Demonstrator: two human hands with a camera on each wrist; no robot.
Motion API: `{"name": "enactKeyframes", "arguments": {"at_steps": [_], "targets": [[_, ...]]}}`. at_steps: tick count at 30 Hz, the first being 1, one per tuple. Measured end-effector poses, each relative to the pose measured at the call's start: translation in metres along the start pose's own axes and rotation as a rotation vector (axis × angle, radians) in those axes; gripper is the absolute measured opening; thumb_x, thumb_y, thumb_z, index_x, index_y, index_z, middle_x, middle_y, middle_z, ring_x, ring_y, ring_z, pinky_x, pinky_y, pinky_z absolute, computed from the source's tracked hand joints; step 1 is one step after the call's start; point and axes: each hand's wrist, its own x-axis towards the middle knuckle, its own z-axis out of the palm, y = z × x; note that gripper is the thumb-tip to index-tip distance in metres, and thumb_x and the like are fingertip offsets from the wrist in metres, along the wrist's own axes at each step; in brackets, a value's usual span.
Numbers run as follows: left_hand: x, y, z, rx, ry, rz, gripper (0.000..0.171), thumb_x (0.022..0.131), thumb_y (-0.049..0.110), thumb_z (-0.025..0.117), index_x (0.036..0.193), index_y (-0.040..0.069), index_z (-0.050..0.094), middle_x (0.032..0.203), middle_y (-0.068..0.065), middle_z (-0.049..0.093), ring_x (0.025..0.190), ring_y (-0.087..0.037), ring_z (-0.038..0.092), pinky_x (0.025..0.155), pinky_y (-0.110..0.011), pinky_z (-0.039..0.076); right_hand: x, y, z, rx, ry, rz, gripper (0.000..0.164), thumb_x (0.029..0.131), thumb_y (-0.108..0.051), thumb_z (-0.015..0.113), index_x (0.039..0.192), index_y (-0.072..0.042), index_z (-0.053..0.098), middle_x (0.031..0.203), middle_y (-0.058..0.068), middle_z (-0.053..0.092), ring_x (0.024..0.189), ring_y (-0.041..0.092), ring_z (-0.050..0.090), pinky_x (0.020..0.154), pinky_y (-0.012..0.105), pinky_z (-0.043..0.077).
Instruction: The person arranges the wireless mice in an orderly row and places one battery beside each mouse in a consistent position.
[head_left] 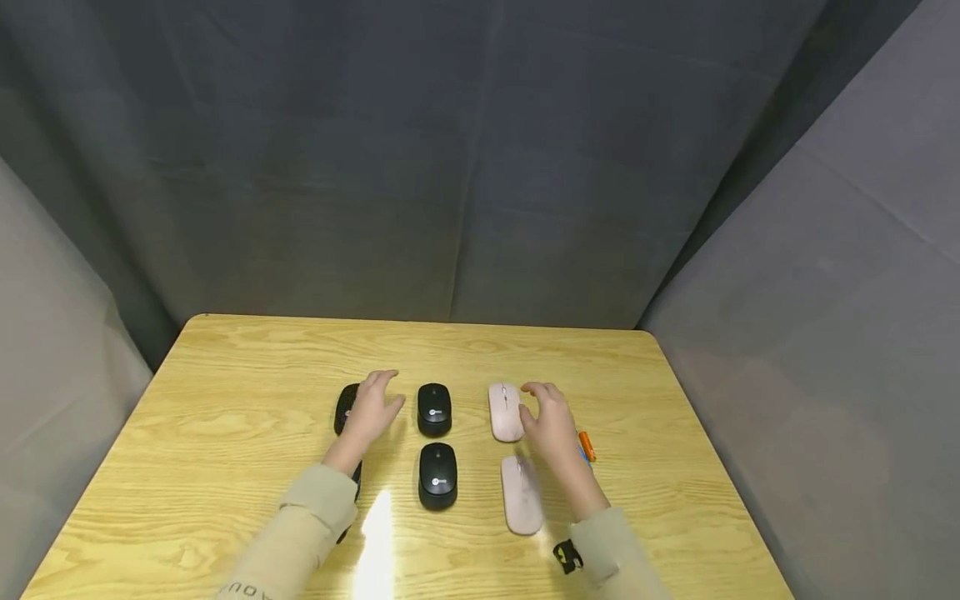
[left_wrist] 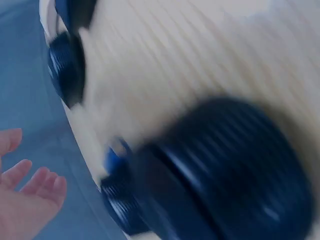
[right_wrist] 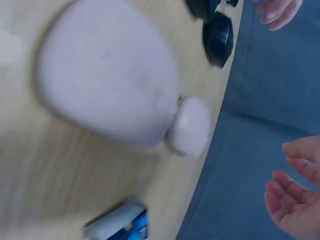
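My left hand (head_left: pixel 375 406) hovers with loosely bent fingers beside a black computer mouse (head_left: pixel 345 407), which it partly covers. My right hand (head_left: pixel 553 425) is just right of the far pink mouse (head_left: pixel 504 412), its fingers apart with nothing between them. Below that lies a second pink mouse (head_left: pixel 522 495), large and close in the right wrist view. Two more black mice, a far one (head_left: pixel 434 409) and a near one (head_left: pixel 438 476), form the middle column. Both wrist views show the hands raised off the table; the left one is blurred.
An orange object (head_left: pixel 587 446) and a bit of blue lie right of my right hand. A small black and yellow item (head_left: pixel 567 557) is by the right cuff. My left forearm hides parts of further black objects. Grey curtains (head_left: pixel 315 167) surround the wooden table (head_left: pixel 225 433).
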Motion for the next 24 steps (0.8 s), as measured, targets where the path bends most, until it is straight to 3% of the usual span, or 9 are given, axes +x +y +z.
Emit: {"name": "enactKeyframes", "arguments": {"at_steps": [8,12,20,24], "targets": [[0.008,0.042,0.043,0.001,-0.130,0.052,0.051,0.089,0.015,0.058,0.134,-0.001,0.040,0.132,-0.021,0.042,0.123,-0.036,0.039,0.099,-0.046,0.037,-0.024,0.027,-0.007,-0.017,0.022,0.085,0.032,0.078,0.000,0.066,0.109,0.002,0.060,0.106,0.019,0.058,0.100,0.035,0.055,0.082,0.044,0.049],[0.009,0.057,0.063,0.010,-0.185,0.026,0.053,0.089,0.017,0.058,0.136,0.002,0.038,0.133,-0.020,0.041,0.123,-0.034,0.040,0.098,-0.043,0.038,-0.036,0.037,-0.007,-0.031,-0.005,0.127,0.033,0.079,0.000,0.065,0.111,0.004,0.058,0.107,0.022,0.057,0.098,0.036,0.055,0.080,0.044,0.050],[0.010,0.071,0.104,0.011,-0.183,0.015,0.053,0.085,0.014,0.063,0.130,-0.005,0.043,0.127,-0.026,0.047,0.117,-0.035,0.047,0.095,-0.042,0.041,-0.059,0.051,-0.007,-0.035,-0.019,0.143,0.032,0.078,0.003,0.064,0.109,0.008,0.058,0.105,0.025,0.057,0.090,0.034,0.058,0.072,0.039,0.052],[0.010,0.075,0.116,0.000,-0.229,-0.005,0.057,0.085,0.015,0.063,0.133,-0.005,0.039,0.130,-0.026,0.044,0.120,-0.035,0.044,0.098,-0.042,0.039,-0.068,0.057,-0.004,-0.042,-0.002,0.145,0.033,0.077,0.003,0.067,0.108,0.009,0.058,0.100,0.025,0.059,0.089,0.036,0.059,0.073,0.042,0.052]]}}
